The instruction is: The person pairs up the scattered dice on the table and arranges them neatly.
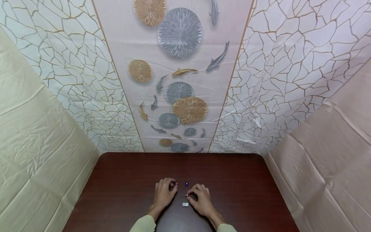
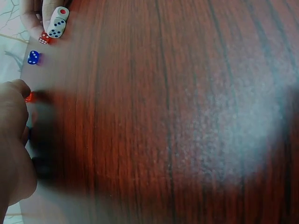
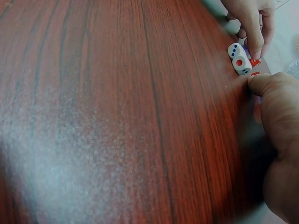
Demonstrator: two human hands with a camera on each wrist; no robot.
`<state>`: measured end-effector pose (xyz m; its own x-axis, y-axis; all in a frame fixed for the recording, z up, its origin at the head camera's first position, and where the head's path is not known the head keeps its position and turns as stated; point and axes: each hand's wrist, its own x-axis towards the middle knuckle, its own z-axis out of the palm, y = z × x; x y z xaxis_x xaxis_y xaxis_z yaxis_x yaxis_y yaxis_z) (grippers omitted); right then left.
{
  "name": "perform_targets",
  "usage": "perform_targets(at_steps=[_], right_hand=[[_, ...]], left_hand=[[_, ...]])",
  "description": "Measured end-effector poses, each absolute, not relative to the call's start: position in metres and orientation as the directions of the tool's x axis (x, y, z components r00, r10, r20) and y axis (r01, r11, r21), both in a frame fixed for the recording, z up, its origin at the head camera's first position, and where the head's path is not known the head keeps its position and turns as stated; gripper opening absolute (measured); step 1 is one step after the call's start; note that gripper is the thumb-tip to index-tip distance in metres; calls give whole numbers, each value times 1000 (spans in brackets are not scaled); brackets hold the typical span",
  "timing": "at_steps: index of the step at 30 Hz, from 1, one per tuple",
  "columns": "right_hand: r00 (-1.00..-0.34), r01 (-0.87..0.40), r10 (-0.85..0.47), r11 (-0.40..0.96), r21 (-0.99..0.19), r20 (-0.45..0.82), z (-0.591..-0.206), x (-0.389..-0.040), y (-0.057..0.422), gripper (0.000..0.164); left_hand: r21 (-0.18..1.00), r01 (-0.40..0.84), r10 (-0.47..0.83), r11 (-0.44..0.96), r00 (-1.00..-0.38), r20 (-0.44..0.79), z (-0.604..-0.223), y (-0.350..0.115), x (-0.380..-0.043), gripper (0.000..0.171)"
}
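Note:
My left hand (image 1: 164,192) pinches a small red die (image 1: 176,183) between thumb and forefinger, low over the table. Across from it, my right hand (image 1: 201,198) has another red die (image 1: 187,195) between its thumb and forefinger tips. Two white dice (image 1: 185,204) sit touching each other, just nearer to me than the right hand's die. In the left wrist view the white dice (image 2: 57,27) show a large red pip and several blue ones. Between and beyond the hands lies a blue die (image 1: 186,184) with white pips.
A small dark die-like piece (image 1: 169,178) peeks out past the left fingertips. The dark red wood-grain table (image 1: 124,180) reaches back to a patterned cloth wall (image 1: 179,96). Plain cloth panels (image 1: 43,154) slope up along both sides.

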<state>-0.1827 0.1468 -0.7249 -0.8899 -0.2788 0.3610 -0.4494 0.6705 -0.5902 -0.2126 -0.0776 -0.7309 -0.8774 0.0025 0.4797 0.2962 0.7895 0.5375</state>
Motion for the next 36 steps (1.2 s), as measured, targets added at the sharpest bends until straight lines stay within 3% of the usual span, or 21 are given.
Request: perform_targets(at_steps=[14,26,36], right_hand=[[-899,-433,-274,673,-600,342,-722,-182,147,18],[-899,-434,-282,675,-597,335,-722,-181,147,17],[-904,-425,-278,676,-602,325,-721,-181,147,17]], left_hand=[[501,334,15,798,-843,538,-738,-76,-217,17],[536,333,56,776,-882,468,-737,-85,-214,12],[546,394,220,739,-907,358,-727,-91,-199,10]])
